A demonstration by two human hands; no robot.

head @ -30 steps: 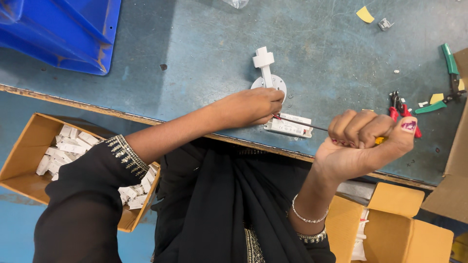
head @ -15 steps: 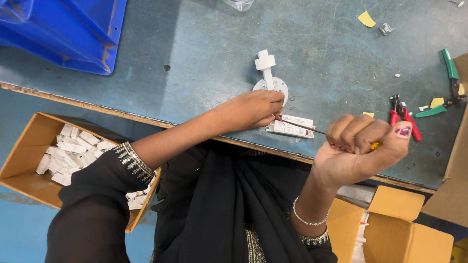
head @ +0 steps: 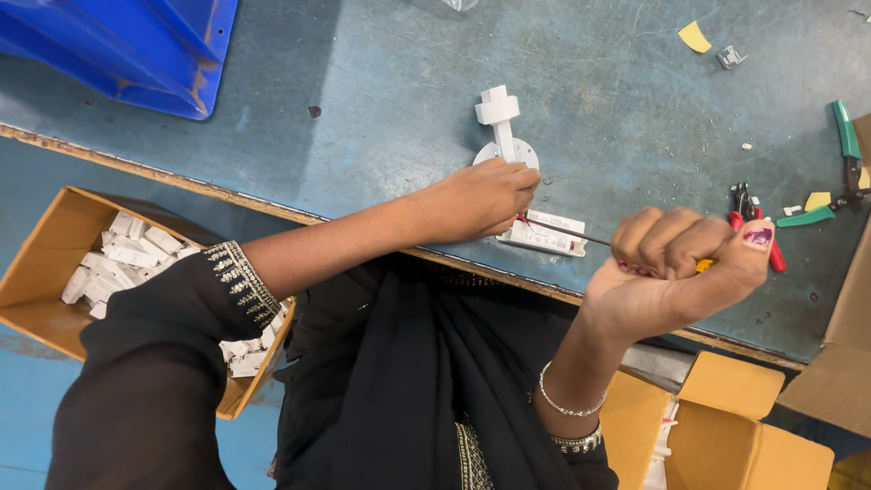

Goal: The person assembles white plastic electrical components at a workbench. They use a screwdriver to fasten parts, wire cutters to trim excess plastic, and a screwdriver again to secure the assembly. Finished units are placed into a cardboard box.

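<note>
step: driving a screw, as I judge it, into the white module (head: 544,238) that lies at the near edge of the bench (head: 363,136)
doing it well: keep the shaft (head: 567,231) in line with the screw head, press along it while turning, and pin the module flat so it cannot slide off the edge
left hand (head: 476,201): fingers curled down and pressed together on the left end of the module, where the shaft tip meets it; the tip itself is hidden under the fingers
right hand (head: 676,272): closed in a tight fist round the yellow handle (head: 704,265) of the screwdriver, held just off the near edge, thumb over the end
white part (head: 499,127): a round base with a post, just beyond the left hand on the bench
pliers: red pair (head: 758,227) behind the fist, green pair (head: 839,172) near the right edge
boxes: left box (head: 54,272) of white pieces below the bench, another box (head: 726,426) at the right
</note>
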